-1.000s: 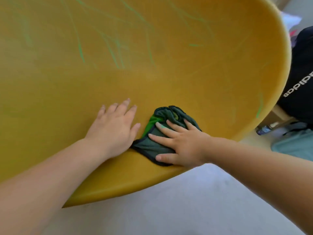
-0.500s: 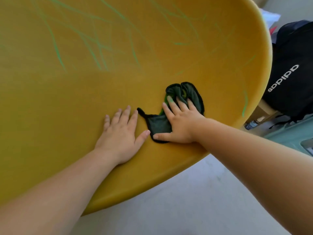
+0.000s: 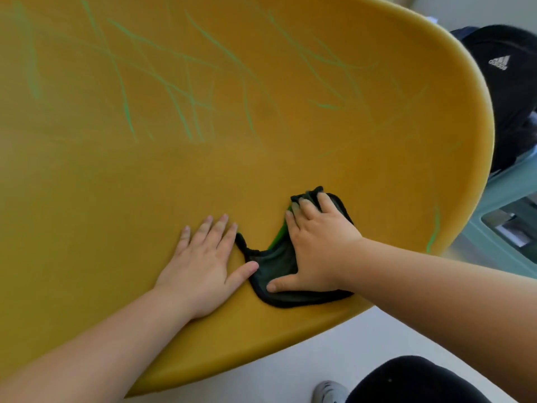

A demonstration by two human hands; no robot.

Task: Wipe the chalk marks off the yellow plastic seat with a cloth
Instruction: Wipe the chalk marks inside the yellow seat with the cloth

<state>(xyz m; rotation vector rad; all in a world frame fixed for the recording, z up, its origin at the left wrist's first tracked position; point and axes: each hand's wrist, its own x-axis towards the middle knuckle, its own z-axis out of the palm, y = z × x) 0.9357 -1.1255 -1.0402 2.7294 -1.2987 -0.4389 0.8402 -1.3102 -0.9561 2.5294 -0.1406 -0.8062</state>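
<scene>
The dark green cloth (image 3: pixel 276 267) lies low on the seat (image 3: pixel 261 175), near its front rim. The right hand (image 3: pixel 316 245) presses flat on top of it, fingers straight and close together, thumb stuck out. The left hand (image 3: pixel 203 263) lies flat on the bare seat just beside the cloth. The cloth is soft and crumpled, with a black edge. The seat is smooth, round yellow plastic. Thin green chalk marks (image 3: pixel 327 106) cross it higher up. Below is a pale floor (image 3: pixel 290 370). A black bag (image 3: pixel 511 97) sits at the right.
</scene>
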